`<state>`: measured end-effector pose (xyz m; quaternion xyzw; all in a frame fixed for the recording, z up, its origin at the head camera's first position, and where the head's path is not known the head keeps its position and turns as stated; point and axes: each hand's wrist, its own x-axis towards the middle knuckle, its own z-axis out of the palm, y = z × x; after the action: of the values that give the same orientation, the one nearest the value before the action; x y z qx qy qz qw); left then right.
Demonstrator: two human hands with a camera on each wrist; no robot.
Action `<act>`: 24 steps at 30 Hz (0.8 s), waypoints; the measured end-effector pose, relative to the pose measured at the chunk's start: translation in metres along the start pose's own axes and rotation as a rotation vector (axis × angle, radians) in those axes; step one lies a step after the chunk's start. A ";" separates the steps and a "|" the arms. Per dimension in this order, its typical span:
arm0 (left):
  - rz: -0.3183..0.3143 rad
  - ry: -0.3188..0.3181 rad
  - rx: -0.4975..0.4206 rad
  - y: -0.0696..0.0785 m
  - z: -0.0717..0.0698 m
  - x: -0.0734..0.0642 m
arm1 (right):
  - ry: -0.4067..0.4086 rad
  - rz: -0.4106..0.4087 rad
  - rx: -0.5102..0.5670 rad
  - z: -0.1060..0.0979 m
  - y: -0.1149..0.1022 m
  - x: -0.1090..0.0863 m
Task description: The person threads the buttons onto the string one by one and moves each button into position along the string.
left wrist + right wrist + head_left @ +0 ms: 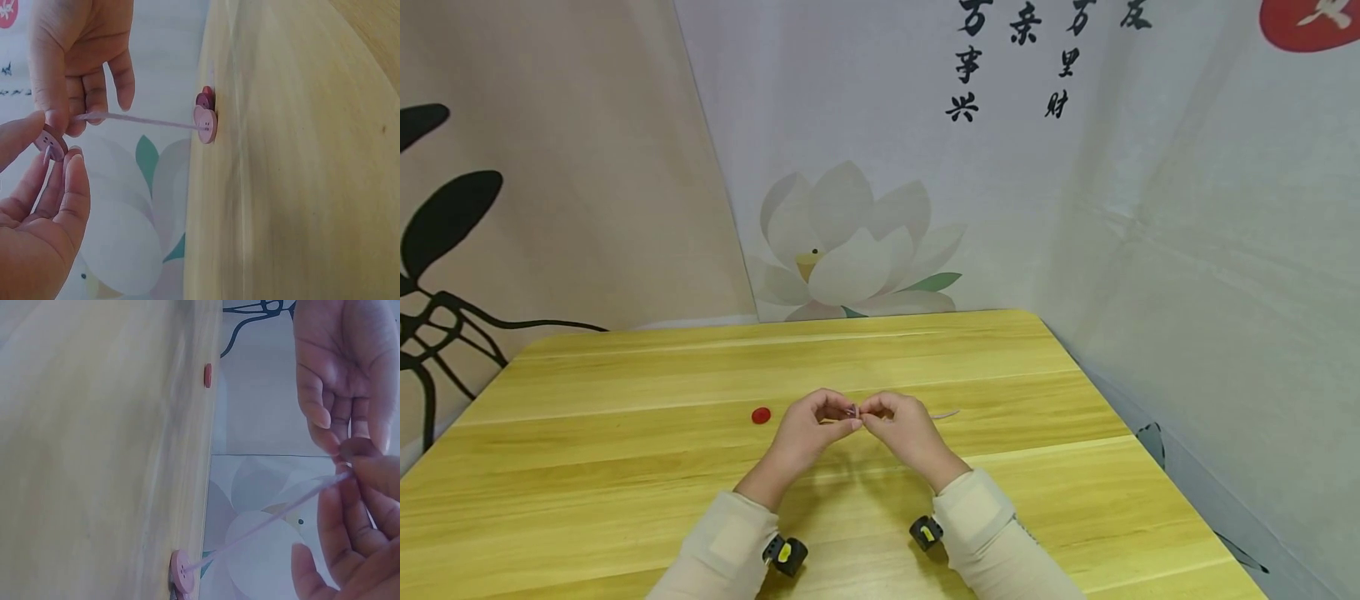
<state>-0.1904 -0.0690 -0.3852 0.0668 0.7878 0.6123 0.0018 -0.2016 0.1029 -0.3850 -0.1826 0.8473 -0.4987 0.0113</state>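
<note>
My left hand (808,429) holds a pinkish-brown button (51,142) by its edge between thumb and fingers. A short bit of cord seems to poke out of the button's face. Beside it my right hand (906,429) pinches the pale pink cord (150,120) close to the button; the fingertips of both hands nearly meet above the table. From there the cord runs taut down to a pink button (207,127) resting on the table. Next to that one, a darker button (203,100) and others partly hide each other.
A red button (761,415) lies alone on the wooden table (625,492), left of the hands. A cord tail (946,414) shows right of my right hand. Behind the table hangs a printed curtain (865,125) with a flower and characters.
</note>
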 end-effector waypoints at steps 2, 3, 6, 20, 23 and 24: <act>0.002 -0.005 0.001 0.000 0.000 0.000 | -0.001 0.000 0.000 0.000 0.000 0.000; 0.006 -0.008 0.000 0.000 0.000 0.000 | -0.001 0.000 0.000 0.000 0.000 0.000; 0.019 -0.017 0.001 -0.001 -0.001 0.000 | -0.003 0.000 0.003 0.000 -0.001 0.000; 0.048 -0.034 0.038 -0.002 0.000 0.001 | -0.009 0.025 0.034 0.000 0.001 0.001; 0.052 -0.041 0.007 -0.003 0.001 0.001 | -0.005 0.024 0.029 0.000 0.001 0.001; 0.052 -0.042 -0.001 -0.003 0.001 0.001 | -0.004 0.023 0.027 0.000 0.001 0.001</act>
<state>-0.1921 -0.0687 -0.3879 0.1004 0.7852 0.6110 0.0025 -0.2027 0.1035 -0.3857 -0.1738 0.8423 -0.5097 0.0214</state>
